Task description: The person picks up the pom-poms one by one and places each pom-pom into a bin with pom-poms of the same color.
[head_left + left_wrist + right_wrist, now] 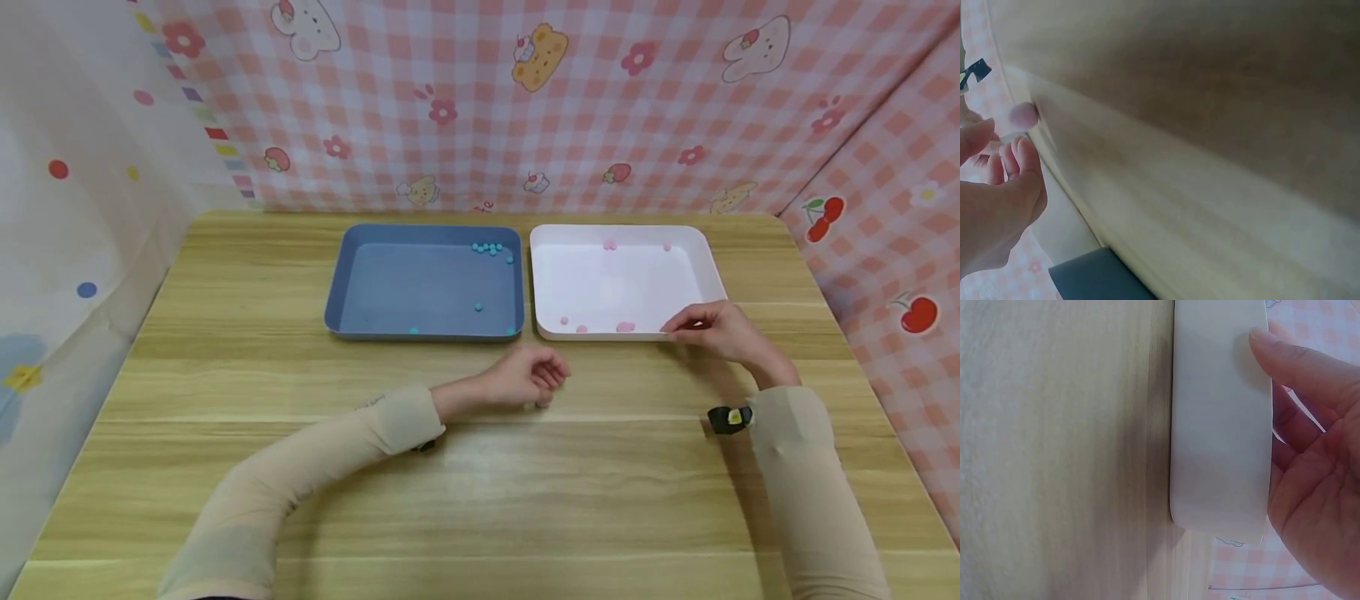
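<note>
My right hand [716, 329] pinches the near wall of the white tray [630, 337] close to its right corner. In the right wrist view the thumb [1266, 344] presses on the outer face of that wall, while the other fingers reach behind it. A few pink beads [626, 327] lie inside the white tray. My left hand [521, 377] hovers over the table just in front of the gap between the trays, fingers loosely curled. A pink bead [1024, 117], blurred, appears apart from those fingers in the left wrist view.
Left of the white tray is a blue-grey tray [333, 283], with several turquoise beads [487, 247], most of them in its far right corner. Both trays stand on a wood-grain table [480, 500]. Patterned cloth [480, 142] hangs behind it and on both sides.
</note>
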{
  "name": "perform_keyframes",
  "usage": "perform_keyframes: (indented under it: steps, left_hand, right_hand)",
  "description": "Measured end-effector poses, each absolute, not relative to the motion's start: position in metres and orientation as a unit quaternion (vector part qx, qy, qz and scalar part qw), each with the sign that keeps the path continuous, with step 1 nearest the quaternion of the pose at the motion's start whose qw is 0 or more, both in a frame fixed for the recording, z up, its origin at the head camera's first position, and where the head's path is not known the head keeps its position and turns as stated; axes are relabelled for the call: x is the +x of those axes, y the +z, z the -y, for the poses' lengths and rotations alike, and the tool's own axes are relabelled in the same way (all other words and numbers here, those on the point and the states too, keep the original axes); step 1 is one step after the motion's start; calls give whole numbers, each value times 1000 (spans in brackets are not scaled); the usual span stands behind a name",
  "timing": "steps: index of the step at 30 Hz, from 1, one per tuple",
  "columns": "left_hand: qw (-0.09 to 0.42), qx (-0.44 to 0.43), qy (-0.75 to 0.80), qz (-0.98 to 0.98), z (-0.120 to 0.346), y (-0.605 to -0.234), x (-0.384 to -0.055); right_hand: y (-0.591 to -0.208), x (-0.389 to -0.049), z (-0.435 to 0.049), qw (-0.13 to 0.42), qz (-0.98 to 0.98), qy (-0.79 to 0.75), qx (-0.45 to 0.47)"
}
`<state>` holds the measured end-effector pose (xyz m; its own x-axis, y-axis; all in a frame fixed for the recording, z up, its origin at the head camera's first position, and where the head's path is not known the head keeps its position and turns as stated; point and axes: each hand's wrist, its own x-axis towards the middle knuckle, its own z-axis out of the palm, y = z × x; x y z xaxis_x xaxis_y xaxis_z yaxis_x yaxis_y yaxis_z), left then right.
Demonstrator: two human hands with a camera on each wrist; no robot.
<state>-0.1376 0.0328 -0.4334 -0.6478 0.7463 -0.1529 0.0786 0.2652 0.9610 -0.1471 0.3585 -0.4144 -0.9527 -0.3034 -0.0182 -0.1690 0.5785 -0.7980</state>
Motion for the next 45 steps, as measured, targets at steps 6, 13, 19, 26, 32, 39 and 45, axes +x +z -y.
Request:
perform_keyframes:
  steps: [6, 13, 19, 26, 32, 39, 45]
  left_hand:
    - [293, 310, 502, -752, -31, -437, -134]
    - [266, 352, 459, -771, -29, -441, -131]
    - [265, 347, 459, -774, -29, -441, -131]
    - [290, 318, 485, -761, -29, -439, -134]
    - [304, 298, 520, -741, -32, -435, -141]
    - [282, 302, 548, -728, -42, -420, -156]
    - [255, 287, 574, -723, -54, -406, -169]
  right_hand:
    - [-416, -148, -358, 74, -886, -438, -135]
    - [-417, -149, -358, 68, -887, -436, -139]
    - [-416, -148, -359, 70, -888, -433, -137]
    - [-416, -149, -359, 72, -889, -432, -136]
    - [-416, -149, -359, 68, -888, -434, -139]
    - [-417, -149, -359, 69, -888, -434, -137]
    - [-416, -149, -359, 70, -889, -431, -138]
